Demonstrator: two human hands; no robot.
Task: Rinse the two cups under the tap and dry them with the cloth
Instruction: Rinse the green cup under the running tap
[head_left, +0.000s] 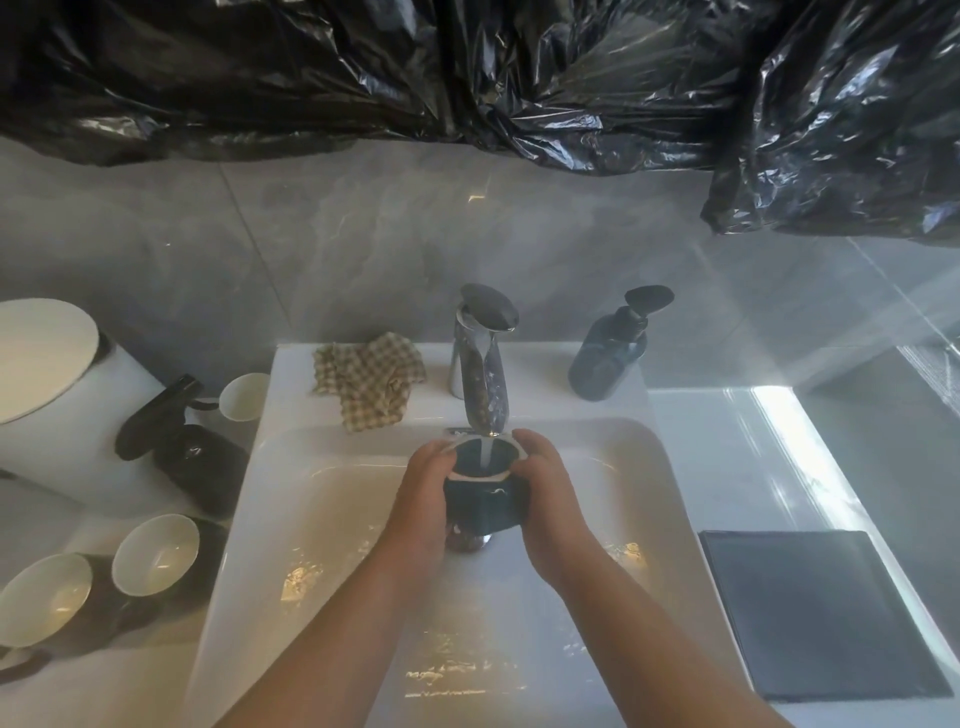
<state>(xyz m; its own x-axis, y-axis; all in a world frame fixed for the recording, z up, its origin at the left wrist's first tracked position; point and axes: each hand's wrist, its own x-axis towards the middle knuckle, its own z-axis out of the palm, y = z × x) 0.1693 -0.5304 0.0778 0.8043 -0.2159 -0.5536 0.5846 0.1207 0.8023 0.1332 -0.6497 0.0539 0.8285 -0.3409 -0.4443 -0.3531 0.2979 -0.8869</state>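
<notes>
Water from tap (480, 384) runs into dark cup (485, 491), grasped by left hand (428, 486) and right hand (545, 486) over sink (311, 499).

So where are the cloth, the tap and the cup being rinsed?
cloth (369, 382): head view, middle of the checked fabric.
tap (480, 387): head view, on its spout.
cup (483, 501): head view, dark outer wall.

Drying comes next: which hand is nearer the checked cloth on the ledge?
Left. The left hand grips the cup on the side toward the cloth; the right hand grips its opposite side, farther off.
</notes>
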